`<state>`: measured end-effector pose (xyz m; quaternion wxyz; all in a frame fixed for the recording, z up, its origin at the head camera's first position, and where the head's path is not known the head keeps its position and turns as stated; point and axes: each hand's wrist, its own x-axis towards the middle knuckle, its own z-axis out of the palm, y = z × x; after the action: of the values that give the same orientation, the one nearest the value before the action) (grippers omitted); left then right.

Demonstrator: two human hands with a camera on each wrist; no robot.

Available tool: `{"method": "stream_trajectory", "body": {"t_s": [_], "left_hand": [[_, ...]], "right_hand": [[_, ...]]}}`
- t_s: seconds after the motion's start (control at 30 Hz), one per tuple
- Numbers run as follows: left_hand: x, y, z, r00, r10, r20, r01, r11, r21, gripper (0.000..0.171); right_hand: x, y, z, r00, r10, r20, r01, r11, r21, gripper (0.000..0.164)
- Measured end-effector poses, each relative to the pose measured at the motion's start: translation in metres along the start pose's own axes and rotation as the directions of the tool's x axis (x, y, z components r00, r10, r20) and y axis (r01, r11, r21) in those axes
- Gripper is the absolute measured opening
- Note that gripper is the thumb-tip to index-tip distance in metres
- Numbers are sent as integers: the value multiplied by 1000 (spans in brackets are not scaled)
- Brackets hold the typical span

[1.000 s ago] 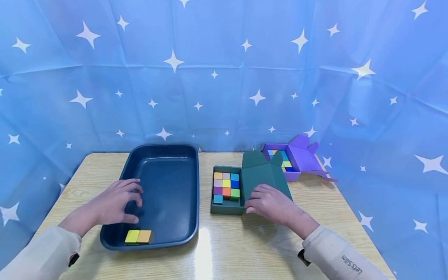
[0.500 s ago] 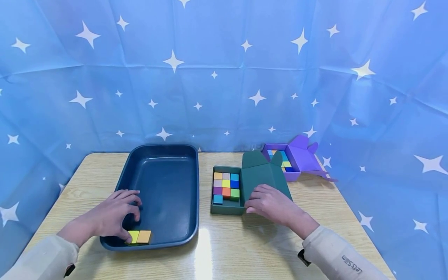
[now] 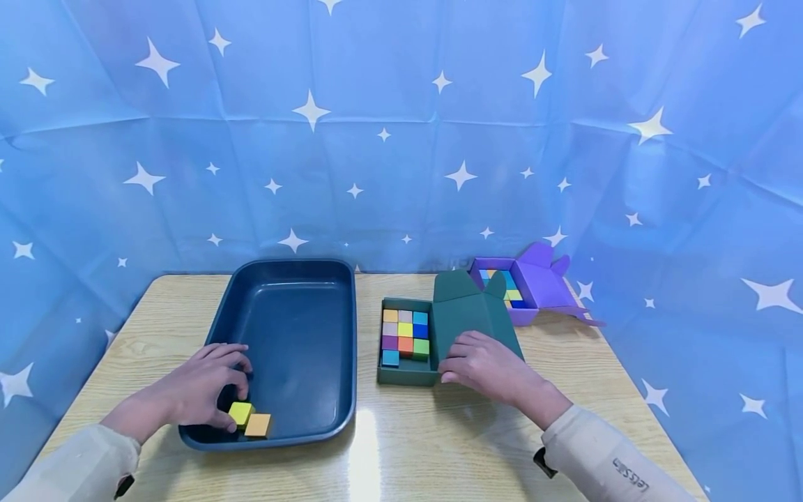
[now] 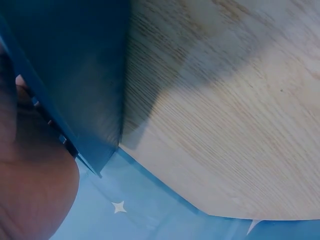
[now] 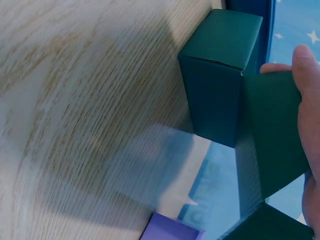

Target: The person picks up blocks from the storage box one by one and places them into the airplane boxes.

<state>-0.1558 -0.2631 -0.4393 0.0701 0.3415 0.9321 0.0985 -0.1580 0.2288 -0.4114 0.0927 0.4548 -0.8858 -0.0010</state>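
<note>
My left hand [image 3: 203,382] reaches over the left side of a dark blue tray [image 3: 301,362] and pinches a yellow cube [image 3: 241,414] near its front corner. Beside that cube lies an orange cube [image 3: 258,425]. In the left wrist view the tray's outer wall [image 4: 70,75] hides the fingertips and the cube. My right hand [image 3: 486,369] grips the near edge of the open lid of a green box [image 3: 408,377]; the right wrist view has the thumb on one face of the lid [image 5: 275,130] and a finger behind it. Several coloured cubes [image 3: 406,329] sit in that box.
Behind the green box, at the right, stands an open purple box [image 3: 525,315] with more coloured cubes inside. The wooden table [image 3: 426,446] ends at a blue, star-patterned cloth [image 3: 401,160] along the back and sides.
My left hand has come down to the yellow cube and taken hold of it. The cube has shifted slightly back and turned beside the orange one. My right hand has not moved.
</note>
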Motion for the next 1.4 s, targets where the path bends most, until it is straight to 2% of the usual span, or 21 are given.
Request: {"method": "stream_trajectory", "body": {"t_s": [0.47, 0.6, 0.77, 0.93, 1.13, 1.27, 1.4], "left_hand": [[2, -1, -2, 1000, 9, 0, -9, 1000, 12, 28], [7, -1, -10, 1000, 1, -30, 0, 1000, 27, 25], [17, 2, -27, 996, -18, -82, 23, 998, 65, 22], [36, 8, -43, 991, -21, -132, 33, 995, 91, 20], [71, 25, -57, 985, 7, -172, 15, 992, 125, 20], [99, 44, -61, 986, 43, -164, -22, 991, 130, 22], [126, 65, -60, 990, 62, -126, -45, 990, 133, 26]], "right_hand": [[0, -1, 0, 1000, -17, 5, 17, 1000, -16, 21], [0, -1, 0, 1000, -21, 2, 21, 1000, -21, 20], [0, 0, 2, 1000, -27, -12, 26, 999, -23, 17], [0, -1, 2, 1000, -19, -8, 19, 1000, -19, 18], [0, -2, 1, 1000, -18, -6, 17, 1000, -21, 18], [0, -2, 1, 1000, -18, -3, 18, 1000, -23, 18], [0, -2, 0, 1000, -19, 1, 19, 1000, -25, 19]]}}
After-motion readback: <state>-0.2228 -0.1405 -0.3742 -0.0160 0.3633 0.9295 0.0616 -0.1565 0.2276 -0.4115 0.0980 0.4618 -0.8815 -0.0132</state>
